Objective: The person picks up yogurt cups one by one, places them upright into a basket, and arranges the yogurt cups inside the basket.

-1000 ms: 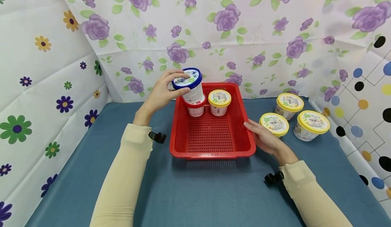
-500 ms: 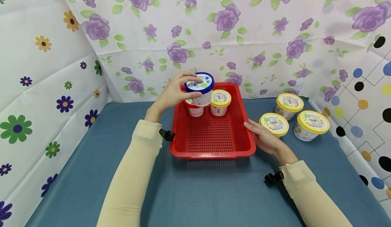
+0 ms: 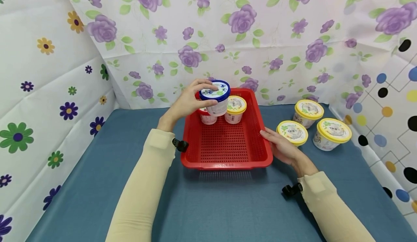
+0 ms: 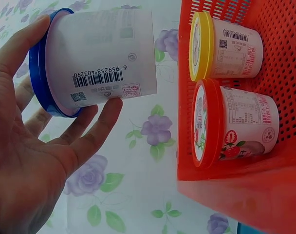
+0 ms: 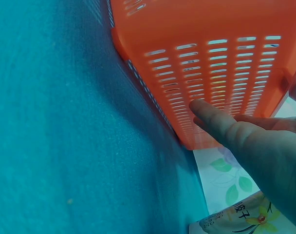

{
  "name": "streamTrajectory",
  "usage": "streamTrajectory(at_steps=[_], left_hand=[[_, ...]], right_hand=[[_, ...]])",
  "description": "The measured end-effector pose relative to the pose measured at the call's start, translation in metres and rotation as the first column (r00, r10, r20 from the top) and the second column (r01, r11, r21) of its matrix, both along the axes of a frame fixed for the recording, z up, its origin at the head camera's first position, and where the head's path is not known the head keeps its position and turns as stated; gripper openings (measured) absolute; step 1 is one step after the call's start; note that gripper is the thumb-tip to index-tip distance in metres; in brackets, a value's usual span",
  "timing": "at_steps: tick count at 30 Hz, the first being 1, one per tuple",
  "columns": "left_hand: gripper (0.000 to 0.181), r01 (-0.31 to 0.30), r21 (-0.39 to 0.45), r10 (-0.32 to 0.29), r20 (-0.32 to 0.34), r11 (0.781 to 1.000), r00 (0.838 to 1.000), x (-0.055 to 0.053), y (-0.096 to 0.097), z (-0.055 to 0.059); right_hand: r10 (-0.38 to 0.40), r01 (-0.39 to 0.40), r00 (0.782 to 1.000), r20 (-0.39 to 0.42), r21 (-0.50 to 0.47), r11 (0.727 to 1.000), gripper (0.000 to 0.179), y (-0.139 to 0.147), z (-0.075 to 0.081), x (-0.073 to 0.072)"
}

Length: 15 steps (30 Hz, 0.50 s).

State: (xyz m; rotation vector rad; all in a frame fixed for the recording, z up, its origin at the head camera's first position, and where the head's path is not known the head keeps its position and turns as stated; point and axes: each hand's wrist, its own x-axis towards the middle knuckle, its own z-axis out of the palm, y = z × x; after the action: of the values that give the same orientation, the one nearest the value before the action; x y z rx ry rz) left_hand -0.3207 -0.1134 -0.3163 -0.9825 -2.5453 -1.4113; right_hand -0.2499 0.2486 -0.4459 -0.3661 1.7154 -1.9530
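My left hand (image 3: pixel 187 102) grips a white tub with a blue lid (image 3: pixel 219 107) by its lid, thumb on one side and fingers on the other. The tub hangs tilted over the back left of the red plastic basket (image 3: pixel 224 144). In the left wrist view, the barcode side of the blue-lidded tub (image 4: pixel 101 58) shows. Inside the basket stand a red-lidded tub (image 3: pixel 208 119), partly hidden behind the held one, and a yellow-lidded tub (image 3: pixel 233 118). At the basket's right rim, my right hand (image 3: pixel 284 147) holds on, thumb at the rim and fingers against the slotted outer wall (image 5: pixel 216 68).
Three yellow-lidded tubs stand right of the basket: one at the back (image 3: pixel 309 109), one beside my right hand (image 3: pixel 292 131) and one farther right (image 3: pixel 333 130). A blue cloth (image 3: pixel 221 209) covers the table. A flowered sheet (image 3: pixel 224 32) hangs behind.
My left hand has carried the blue-lidded tub rightward and lower, from above the red-lidded tub toward the yellow-lidded one. My right hand and the basket have stayed put.
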Motion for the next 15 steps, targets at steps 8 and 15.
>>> streamTrajectory(at_steps=[8, 15], left_hand=[[0.043, -0.003, -0.021, 0.003, -0.013, 1.000, 1.000, 0.001, 0.006, -0.001], [0.044, 0.038, -0.025, -0.038, 0.007, 0.999, 0.999, 0.000, 0.017, -0.003]], right_hand=[[-0.011, 0.011, 1.000, 0.002, 0.011, 1.000, 0.060, 0.000, 0.001, 0.000], [-0.002, 0.002, 1.000, -0.003, 0.010, 1.000, 0.060, -0.001, 0.001, 0.000]])
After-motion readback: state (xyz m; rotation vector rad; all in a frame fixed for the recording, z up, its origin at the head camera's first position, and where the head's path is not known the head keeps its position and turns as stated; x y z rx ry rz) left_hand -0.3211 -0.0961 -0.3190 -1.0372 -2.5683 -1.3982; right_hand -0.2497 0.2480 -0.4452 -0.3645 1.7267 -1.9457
